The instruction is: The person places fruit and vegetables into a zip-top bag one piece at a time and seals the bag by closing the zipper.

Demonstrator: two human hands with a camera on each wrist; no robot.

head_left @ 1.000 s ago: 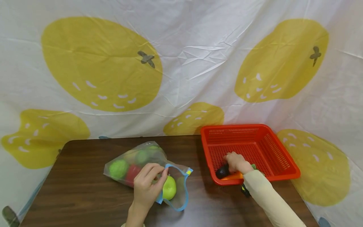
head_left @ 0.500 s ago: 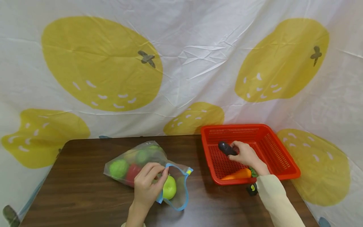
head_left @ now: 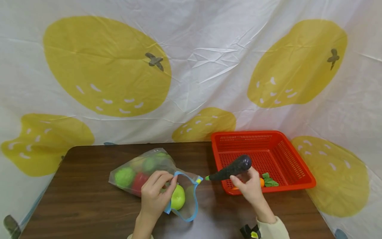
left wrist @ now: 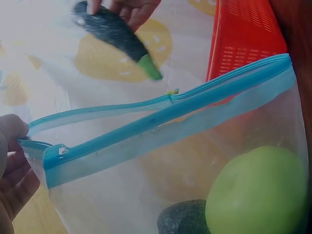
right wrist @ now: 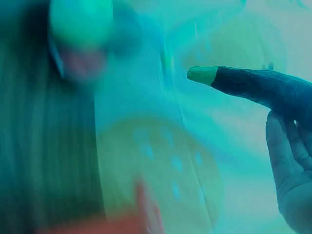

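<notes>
A dark eggplant (head_left: 234, 168) with a green tip is in my right hand (head_left: 252, 187), which grips it above the basket's front left corner. The green tip points left toward the bag. In the left wrist view the eggplant (left wrist: 114, 33) hangs beyond the bag's mouth. My left hand (head_left: 156, 196) pinches the blue zip rim of a see-through zip bag (left wrist: 117, 195), whose mouth gapes to the right. Inside the bag lie a green apple (head_left: 178, 197), a red item (head_left: 139, 182), a bumpy green item (head_left: 124, 177) and others blurred by the plastic.
A red plastic basket (head_left: 215, 156) stands on the right of the brown table (head_left: 89, 212). In its front part lies a carrot (head_left: 262, 182) with green leaves (head_left: 270, 180), partly behind my right hand. A white curtain (head_left: 206, 76) with yellow fruit prints hangs behind the table.
My right hand has lifted the eggplant out of the basket and brought it left and nearer, its green tip now toward the bag. My left hand and the bag have stayed put.
</notes>
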